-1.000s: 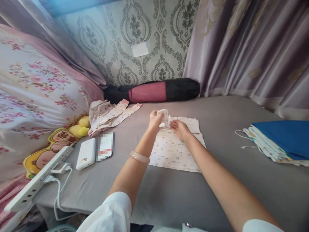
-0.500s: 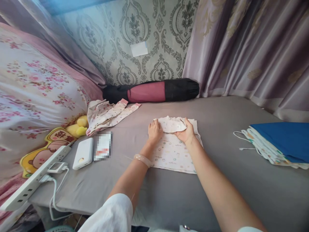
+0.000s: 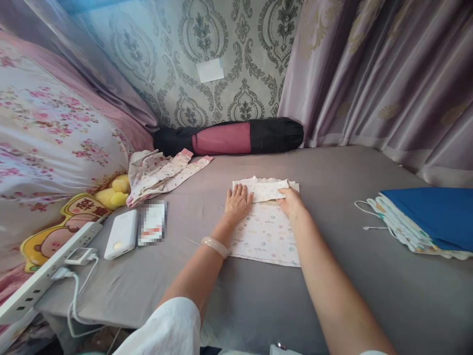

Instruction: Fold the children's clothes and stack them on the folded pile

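Observation:
A pale, small-patterned cloth garment (image 3: 264,236) lies flat on the grey sheet in front of me, its far part folded over toward me in a band. My left hand (image 3: 239,201) rests palm down on the left end of that band, fingers stretched out. With its fingers closed, my right hand (image 3: 290,201) pinches the right end of the folded band. The thumb shows on top of the cloth; the other fingers are partly hidden. Which kind of garment it is, I cannot tell.
Patterned child's trousers (image 3: 166,172) lie at the back left, near a white power bank (image 3: 121,234) and a power strip (image 3: 48,271) with cables. A black and pink long bag (image 3: 229,137) lies along the wall. Folded blue cloth (image 3: 428,217) sits at right.
My left hand has flattened and spread on the folded band. My right hand has drawn the band's right end straighter and slightly outward, so it lies flatter.

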A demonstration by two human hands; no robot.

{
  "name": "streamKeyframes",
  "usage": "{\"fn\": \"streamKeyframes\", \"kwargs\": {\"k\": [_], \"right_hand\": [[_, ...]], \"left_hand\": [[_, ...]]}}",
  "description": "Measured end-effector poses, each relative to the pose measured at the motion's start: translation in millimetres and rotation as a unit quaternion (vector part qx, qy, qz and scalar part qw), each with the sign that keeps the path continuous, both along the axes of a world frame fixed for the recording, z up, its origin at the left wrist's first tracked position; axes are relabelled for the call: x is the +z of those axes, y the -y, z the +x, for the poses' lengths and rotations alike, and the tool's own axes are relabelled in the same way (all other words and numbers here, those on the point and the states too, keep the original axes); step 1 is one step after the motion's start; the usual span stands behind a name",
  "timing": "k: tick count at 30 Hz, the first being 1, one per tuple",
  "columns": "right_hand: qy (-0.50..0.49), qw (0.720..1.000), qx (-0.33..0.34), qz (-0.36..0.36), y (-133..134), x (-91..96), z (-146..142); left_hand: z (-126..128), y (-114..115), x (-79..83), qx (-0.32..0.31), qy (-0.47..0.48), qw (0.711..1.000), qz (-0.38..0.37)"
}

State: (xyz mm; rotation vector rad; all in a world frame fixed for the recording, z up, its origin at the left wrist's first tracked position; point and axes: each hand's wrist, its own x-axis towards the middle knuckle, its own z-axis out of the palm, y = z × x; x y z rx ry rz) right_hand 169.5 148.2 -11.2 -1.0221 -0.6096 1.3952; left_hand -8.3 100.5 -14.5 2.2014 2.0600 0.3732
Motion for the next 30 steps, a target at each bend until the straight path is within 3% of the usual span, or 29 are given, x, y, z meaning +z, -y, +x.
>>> {"fn": "streamKeyframes", "kwargs": {"k": [4, 7, 11, 15, 20, 24, 27, 30], "right_hand": [[0.133, 0.991, -0.033, 0.011, -1.9, -9.1, 4.6], [0.274, 0.960, -0.044, 0.024, -0.3, -11.3, 9.6], [0.474, 0.877, -0.057, 0.053, 6.9, -9.1, 13.0], [0.583, 0.808, -0.048, 0.076, 18.1, -5.6, 14.0], [0.679, 0.719, -0.059, 0.137, 31.3, 2.5, 6.1], [0.733, 0.645, 0.036, 0.213, 42.8, 6.4, -12.0], [0.754, 0.607, 0.135, 0.213, 49.5, 5.4, -22.6], [0.764, 0.594, 0.180, 0.173, 51.5, 4.5, -26.6]], "left_hand": [[-0.3, 0.8, 1.0, 0.023, 0.021, 1.000, 0.004], [0.0, 0.9, 1.8, 0.019, 0.012, 1.000, -0.007], [-0.1, -0.2, 1.6, 0.015, -0.001, 1.000, -0.016], [-0.1, 0.2, -0.5, 0.015, -0.015, 1.000, -0.004], [3.6, 6.5, -0.5, -0.009, -0.072, 0.992, 0.107], [5.0, 6.9, -1.0, -0.103, -0.110, 0.976, 0.159], [3.4, 2.1, -3.4, -0.102, -0.101, 0.985, 0.095], [1.9, -1.9, -4.4, -0.092, -0.087, 0.992, 0.027]]}}
